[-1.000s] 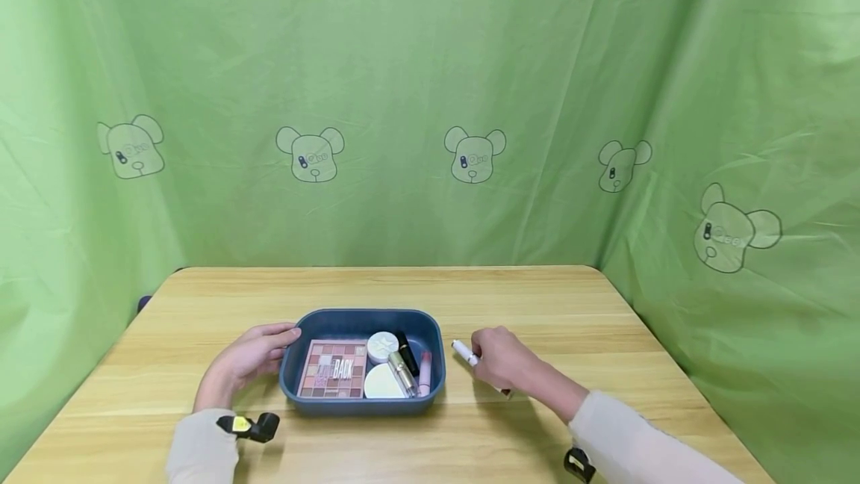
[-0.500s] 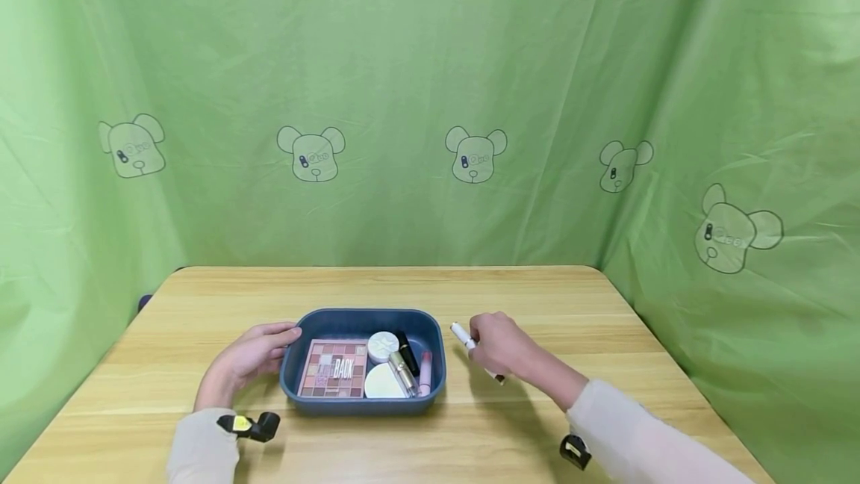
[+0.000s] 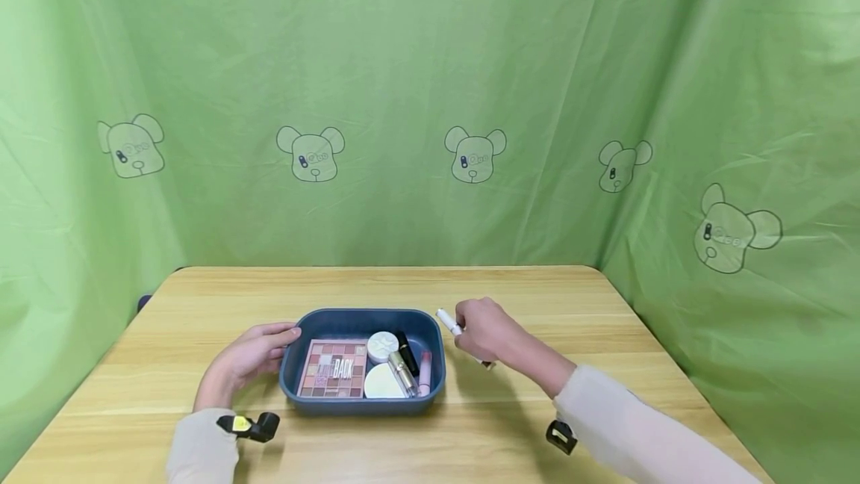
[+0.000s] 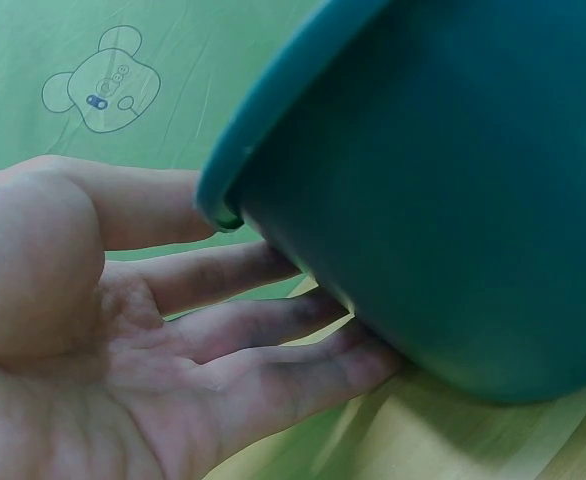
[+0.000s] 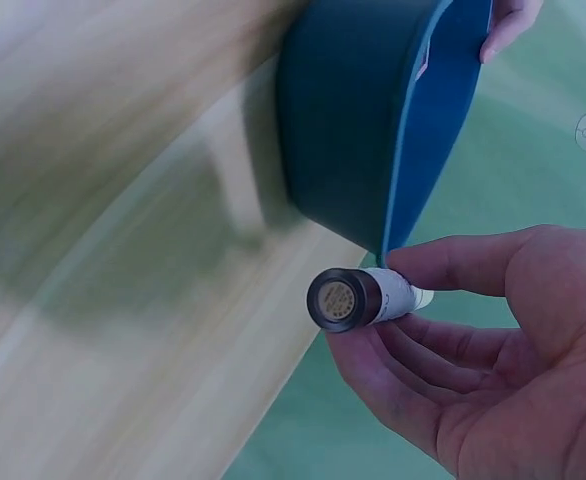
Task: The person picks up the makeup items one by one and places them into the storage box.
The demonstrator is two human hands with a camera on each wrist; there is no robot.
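Observation:
My left hand (image 3: 248,355) holds the left end of a dark blue bin (image 3: 359,408). In the left wrist view its thumb lies at the rim and the fingers (image 4: 273,395) rest against the outer wall. Just right of the bin, my right hand (image 3: 489,331) pinches a slim white cosmetic tube (image 3: 449,321) between thumb and fingers, tilted above the table. The right wrist view shows the tube's dark round end (image 5: 337,300) with a label. Inside the bin lie an eyeshadow palette (image 3: 334,370), a round white jar (image 3: 382,347) and a white round compact (image 3: 381,383).
Also in the bin are a gold-and-clear tube (image 3: 402,373), a black tube (image 3: 407,353) and a pink lip tube (image 3: 425,373). The wooden table (image 3: 376,286) is bordered by green curtains (image 3: 390,95) at the back and sides.
My right hand has raised the white tube and carried it left and away from me, closer to the bin's right rim. The left hand and bin stay put.

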